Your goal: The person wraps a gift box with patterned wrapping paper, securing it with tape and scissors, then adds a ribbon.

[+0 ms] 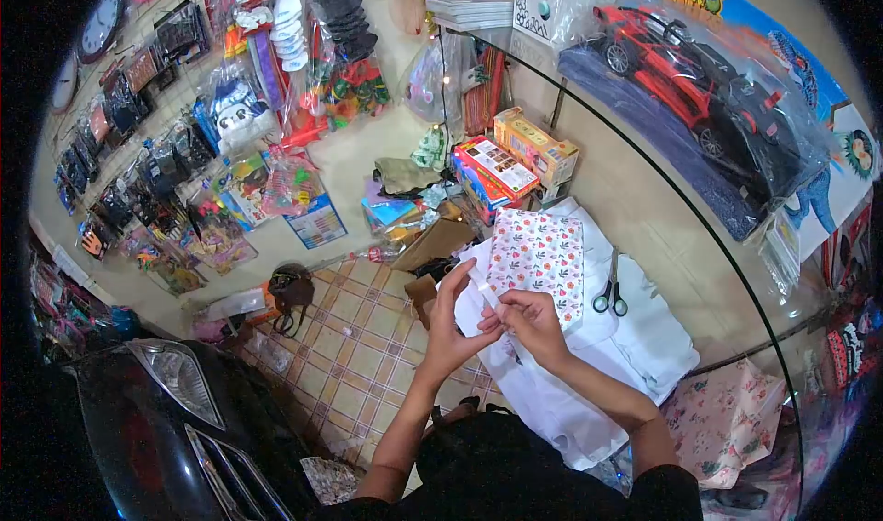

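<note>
Both of my hands are raised near the left edge of a flower-patterned wrapped package (543, 254). A narrow white strip (486, 291) runs between them. My left hand (451, 323) holds the strip's upper part between thumb and fingers. My right hand (529, 323) pinches its lower end. The package lies on white sheets (607, 365) spread over the counter. Dark-handled scissors (610, 300) rest on the sheets to the right of the package.
Colourful boxes (497, 176) stand behind the package. A glass shelf at the right holds a wrapped red toy car (662, 70). Below on the right lies floral paper (727, 420). A black car-shaped object (156, 420) stands at the lower left on the tiled floor (354, 355).
</note>
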A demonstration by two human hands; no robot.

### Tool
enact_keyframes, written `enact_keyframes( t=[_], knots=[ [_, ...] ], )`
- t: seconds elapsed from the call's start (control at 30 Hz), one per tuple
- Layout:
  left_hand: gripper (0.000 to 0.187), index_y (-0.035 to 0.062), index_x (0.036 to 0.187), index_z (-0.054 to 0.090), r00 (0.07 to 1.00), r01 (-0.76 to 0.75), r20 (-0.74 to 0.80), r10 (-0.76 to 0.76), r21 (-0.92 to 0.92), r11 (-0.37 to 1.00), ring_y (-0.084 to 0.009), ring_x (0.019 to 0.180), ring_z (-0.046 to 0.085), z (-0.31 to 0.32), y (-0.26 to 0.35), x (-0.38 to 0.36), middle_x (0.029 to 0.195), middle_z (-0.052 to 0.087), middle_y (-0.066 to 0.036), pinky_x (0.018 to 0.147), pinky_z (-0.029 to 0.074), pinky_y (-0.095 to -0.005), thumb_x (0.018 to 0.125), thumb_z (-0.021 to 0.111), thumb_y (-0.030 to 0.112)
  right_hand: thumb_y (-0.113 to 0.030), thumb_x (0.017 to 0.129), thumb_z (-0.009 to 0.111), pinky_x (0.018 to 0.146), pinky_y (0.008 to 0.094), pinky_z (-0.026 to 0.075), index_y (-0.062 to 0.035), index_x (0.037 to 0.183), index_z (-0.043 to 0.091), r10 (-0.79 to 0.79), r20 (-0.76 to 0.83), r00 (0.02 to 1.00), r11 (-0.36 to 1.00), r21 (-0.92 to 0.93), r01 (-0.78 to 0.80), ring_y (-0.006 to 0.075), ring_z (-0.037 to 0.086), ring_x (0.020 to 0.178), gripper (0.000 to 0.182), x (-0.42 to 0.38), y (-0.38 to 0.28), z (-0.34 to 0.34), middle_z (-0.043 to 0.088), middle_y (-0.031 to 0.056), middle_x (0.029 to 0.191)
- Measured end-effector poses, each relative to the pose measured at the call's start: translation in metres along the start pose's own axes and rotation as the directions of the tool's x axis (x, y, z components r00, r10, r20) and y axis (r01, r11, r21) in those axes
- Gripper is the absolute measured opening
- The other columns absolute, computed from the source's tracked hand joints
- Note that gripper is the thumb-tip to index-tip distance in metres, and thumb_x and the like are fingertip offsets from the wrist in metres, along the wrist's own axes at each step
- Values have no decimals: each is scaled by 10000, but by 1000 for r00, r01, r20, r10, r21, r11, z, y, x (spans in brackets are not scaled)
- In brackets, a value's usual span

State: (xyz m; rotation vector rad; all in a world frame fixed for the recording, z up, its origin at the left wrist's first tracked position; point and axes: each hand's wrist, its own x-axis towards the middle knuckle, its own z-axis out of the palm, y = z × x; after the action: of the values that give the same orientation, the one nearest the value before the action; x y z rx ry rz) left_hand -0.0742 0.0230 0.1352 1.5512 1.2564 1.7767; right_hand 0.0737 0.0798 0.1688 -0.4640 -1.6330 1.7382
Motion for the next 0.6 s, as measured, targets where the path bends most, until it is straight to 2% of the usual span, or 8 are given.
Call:
enact_keyframes(
  t=[0.17,0.23,0.37,0.43,0.53,0.6],
  knots=[
    [922,59,1399,349,998,-59,4,60,-9,998,-289,1347,368,-1,2,2,1436,371,-159,1112,307,-418,610,827,48,-51,944,523,750,348,573,110,1002,581,17,12,1000,999,-37,-17,236,688,829,180,1,5,0,675,179,916],
    [908,70,1391,365,996,-93,-7,93,-19,995,-314,1347,369,-2,-3,2,1441,366,-167,1107,311,-427,603,815,27,-49,943,523,750,345,571,110,1026,572,-10,-19,1000,1000,23,11,233,688,815,186,3,6,5,678,182,901],
    [864,101,1374,384,984,-170,75,160,157,973,-352,1353,351,-6,-6,-1,1449,350,-183,1100,313,-463,622,799,9,-7,898,517,734,281,559,107,1034,583,-8,-126,992,994,108,22,177,681,800,190,11,2,15,694,157,893],
    [855,125,1373,368,974,-225,88,210,226,948,-338,1355,339,-9,-12,1,1462,321,-174,1107,302,-499,646,810,36,-22,898,499,707,272,552,101,1067,572,83,-84,993,989,132,-71,172,674,773,221,15,4,12,695,156,895],
    [817,128,1352,394,988,-93,127,82,84,992,-344,1358,336,-2,-35,-6,1457,330,-192,1096,311,-502,652,809,50,-56,912,476,671,264,538,88,1087,572,205,-89,975,974,117,-195,165,661,728,246,20,1,7,695,151,891],
    [858,104,1376,378,956,-285,175,234,378,881,-333,1353,346,-11,-36,5,1461,327,-195,1091,321,-479,643,823,81,-74,924,462,640,269,528,83,1099,572,225,-82,971,971,99,-216,161,655,702,259,27,3,4,695,152,876]
  ],
)
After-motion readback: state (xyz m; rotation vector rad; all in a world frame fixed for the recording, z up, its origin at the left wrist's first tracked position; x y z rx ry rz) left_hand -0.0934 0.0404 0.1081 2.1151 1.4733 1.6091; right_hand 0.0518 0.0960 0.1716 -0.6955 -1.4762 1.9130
